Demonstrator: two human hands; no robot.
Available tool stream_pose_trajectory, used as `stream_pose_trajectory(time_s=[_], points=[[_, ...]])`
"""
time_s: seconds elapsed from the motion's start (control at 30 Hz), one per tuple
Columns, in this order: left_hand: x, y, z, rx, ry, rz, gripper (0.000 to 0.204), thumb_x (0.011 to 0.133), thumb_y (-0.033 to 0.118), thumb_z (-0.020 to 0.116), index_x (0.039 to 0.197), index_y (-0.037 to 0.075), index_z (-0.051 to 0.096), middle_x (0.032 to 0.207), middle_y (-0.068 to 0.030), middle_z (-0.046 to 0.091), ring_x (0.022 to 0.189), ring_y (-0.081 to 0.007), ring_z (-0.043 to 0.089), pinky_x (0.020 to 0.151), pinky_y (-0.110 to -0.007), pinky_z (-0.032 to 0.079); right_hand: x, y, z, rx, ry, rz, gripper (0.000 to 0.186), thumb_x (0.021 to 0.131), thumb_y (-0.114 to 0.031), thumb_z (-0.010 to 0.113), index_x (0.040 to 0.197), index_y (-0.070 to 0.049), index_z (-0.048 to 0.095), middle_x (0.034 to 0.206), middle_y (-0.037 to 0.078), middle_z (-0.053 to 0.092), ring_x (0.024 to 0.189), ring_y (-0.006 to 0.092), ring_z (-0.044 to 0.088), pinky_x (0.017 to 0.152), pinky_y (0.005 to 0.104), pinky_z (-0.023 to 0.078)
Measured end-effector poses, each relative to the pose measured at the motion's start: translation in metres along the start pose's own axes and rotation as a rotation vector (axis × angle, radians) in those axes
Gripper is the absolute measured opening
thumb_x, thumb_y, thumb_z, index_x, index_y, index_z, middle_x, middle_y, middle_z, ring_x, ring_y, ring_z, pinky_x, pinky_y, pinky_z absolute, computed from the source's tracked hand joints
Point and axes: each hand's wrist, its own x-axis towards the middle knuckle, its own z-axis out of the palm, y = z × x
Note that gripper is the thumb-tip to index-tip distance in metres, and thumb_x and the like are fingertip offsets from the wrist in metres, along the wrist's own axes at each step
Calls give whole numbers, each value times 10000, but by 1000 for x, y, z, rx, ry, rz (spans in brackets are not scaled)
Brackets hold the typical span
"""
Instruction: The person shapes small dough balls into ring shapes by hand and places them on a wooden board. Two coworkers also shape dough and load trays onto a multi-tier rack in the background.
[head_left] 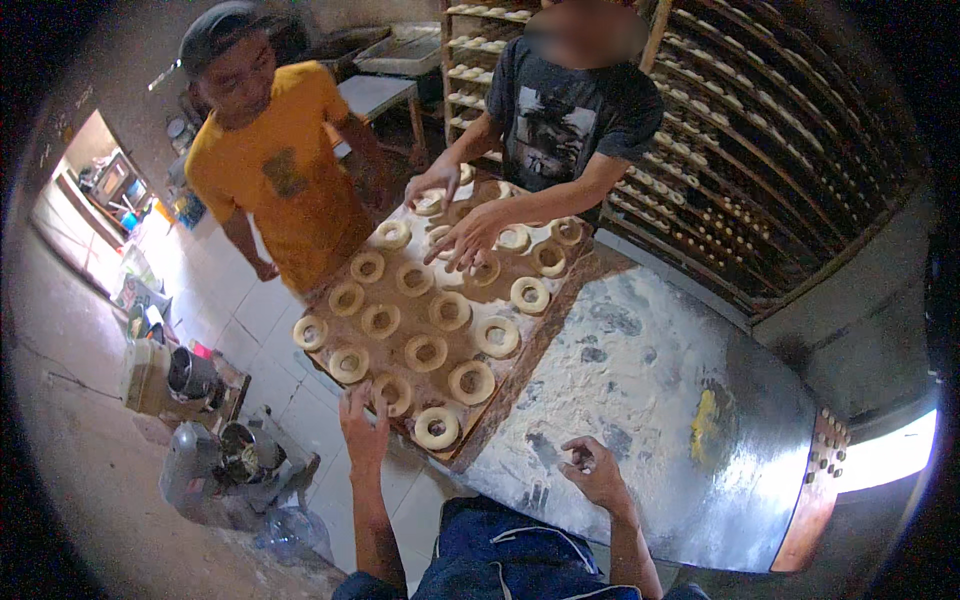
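On a flour-dusted board (400,290), dough rings lie in rows. My left hand (364,428) is at the board's near-left edge with its fingers apart. Closest to it are a dough ring (393,412) and another ring (348,378); whether the fingertips touch the board or a ring, I cannot tell. At the near corner sits one more dough ring (436,443). My right hand (600,476) hovers low over the floured metal tabletop (650,350), fingers loosely curled, thumb apart, with nothing visible in them.
Across the board a person in a dark shirt (560,110) reaches both hands over the far rings. Another person in an orange shirt (280,160) stands at the left. Racks (690,100) of dough pieces line the back. Mixers (215,460) stand on the floor, left.
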Motion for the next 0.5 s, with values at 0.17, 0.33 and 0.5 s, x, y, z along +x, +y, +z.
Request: stream_pose_trajectory(time_s=[0.17, 0.33, 0.5], points=[[-64, 16, -11, -136, -56, -304, 279, 845, 109, 616, 1098, -3, 590, 1104, -176, 594, 1042, -361, 541, 980, -486, 373, -35, 19, -21, 209, 46, 142, 221, 853, -68, 610, 1063, -4, 582, 804, 101, 657, 739, 164, 642, 645, 305, 516], [-124, 19, -5, -86, -119, -264, 256, 851, 112, 606, 1082, 1, 596, 1063, -184, 599, 984, -353, 561, 937, -458, 403, -74, 53, -44, 238, 79, 95, 200, 869, -48, 582, 1056, 23, 581, 765, 119, 673, 699, 166, 645, 639, 300, 520], [-157, 63, -27, -10, -109, -191, 236, 854, 112, 602, 1072, 20, 602, 1011, -176, 605, 944, -341, 568, 860, -422, 447, -97, 58, -53, 215, 61, 27, 189, 869, -59, 588, 1044, 11, 592, 782, 121, 675, 709, 152, 642, 673, 287, 513]])
